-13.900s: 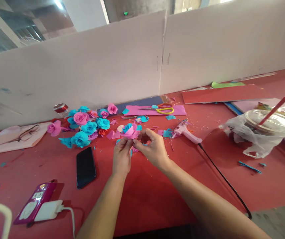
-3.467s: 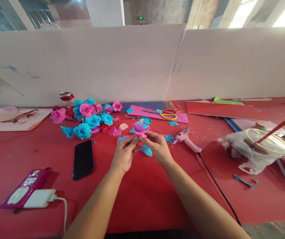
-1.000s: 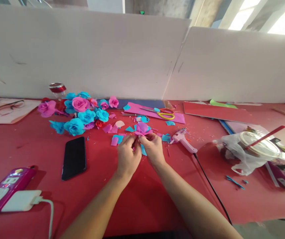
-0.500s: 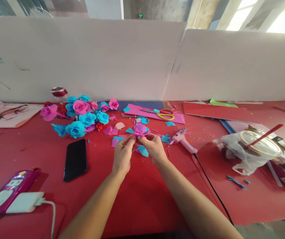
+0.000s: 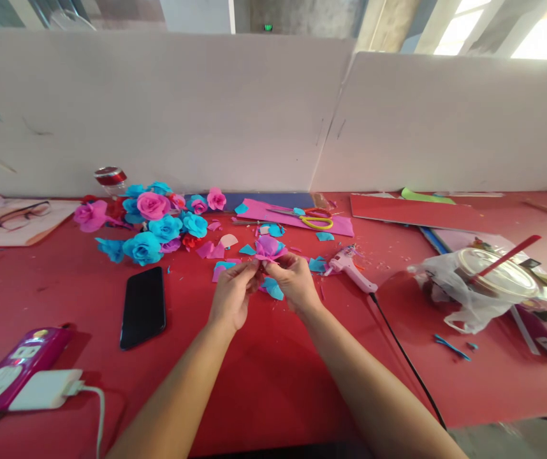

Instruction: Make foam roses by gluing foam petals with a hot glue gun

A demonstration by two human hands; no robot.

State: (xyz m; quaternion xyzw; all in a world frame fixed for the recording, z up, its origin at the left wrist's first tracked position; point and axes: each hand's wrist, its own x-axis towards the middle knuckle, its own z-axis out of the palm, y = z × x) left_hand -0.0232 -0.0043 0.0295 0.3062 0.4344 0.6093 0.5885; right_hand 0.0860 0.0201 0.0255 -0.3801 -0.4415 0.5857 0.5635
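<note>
A purple-pink paper flower (image 5: 268,247) is held up between both hands, over the middle of the red table (image 5: 264,382). My left hand (image 5: 233,291) pinches at its base from the left, fingertips pressed together; its exact grip is partly hidden. On the other side, my right hand (image 5: 295,281) has its thumb and fingers closed on the flower's lower petals. Blue paper pieces (image 5: 272,288) and pink paper pieces (image 5: 211,250) lie around and beneath the hands. Right of them rests a pink glue gun (image 5: 351,270) with a black cord.
Finished paper flowers (image 5: 163,227) are bunched at the back left, near a black phone (image 5: 143,308). Yellow-and-red scissors (image 5: 315,221) lie on a pink strip. A lidded container in a plastic bag (image 5: 498,277) and a purple power strip (image 5: 15,366) flank the workspace. A white partition (image 5: 159,115) stands behind.
My left hand has shifted slightly left and down at the flower's base. The flower shows a little more of its petals; my right hand stays nearly in place.
</note>
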